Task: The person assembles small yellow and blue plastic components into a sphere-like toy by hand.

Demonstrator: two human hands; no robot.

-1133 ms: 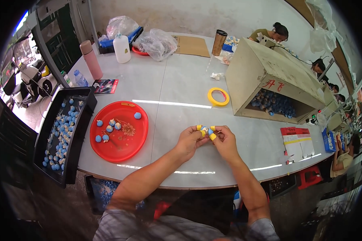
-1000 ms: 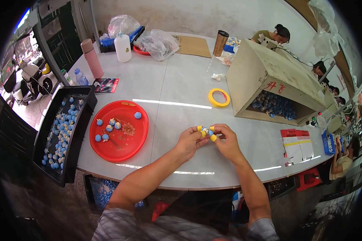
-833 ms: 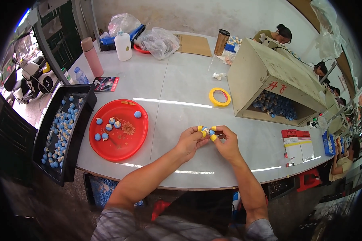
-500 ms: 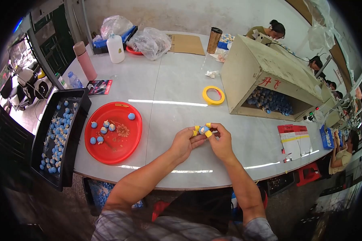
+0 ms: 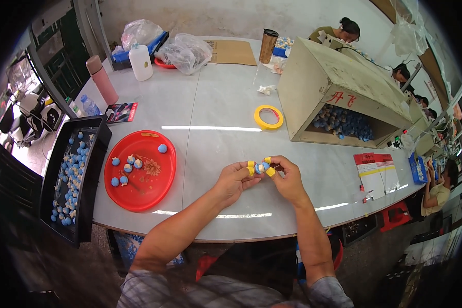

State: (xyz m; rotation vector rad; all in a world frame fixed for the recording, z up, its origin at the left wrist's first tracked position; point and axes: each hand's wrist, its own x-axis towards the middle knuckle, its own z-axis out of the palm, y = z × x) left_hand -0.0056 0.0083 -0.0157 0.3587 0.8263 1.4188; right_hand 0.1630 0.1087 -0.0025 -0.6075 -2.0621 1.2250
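Note:
Between the fingertips of both hands is a small blue and cream figurine piece [image 5: 262, 168], held above the table. My left hand [image 5: 234, 180] pinches it from the left, and my right hand [image 5: 287, 179] from the right. Yellow tape wraps the thumbs and forefingers of both. To the left lies a round red plate [image 5: 161, 192], on which several similar blue balls [image 5: 162, 148] rest, some with cream parts. Beyond it, a long black tray [image 5: 82, 215] holds many more of these pieces.
A roll of yellow tape [image 5: 268, 117] lies ahead of my hands. At right stands a wooden box [image 5: 308, 77] filled with blue pieces. Papers [image 5: 377, 172], a pink flask [image 5: 102, 82], a white bottle [image 5: 140, 62] and plastic bags [image 5: 187, 54] are around the table. Other people work at far right.
The piece has turned slightly between my fingers, and both hands keep their pinch on it. The whole view has shifted a little; the plate and tray hold the same pieces.

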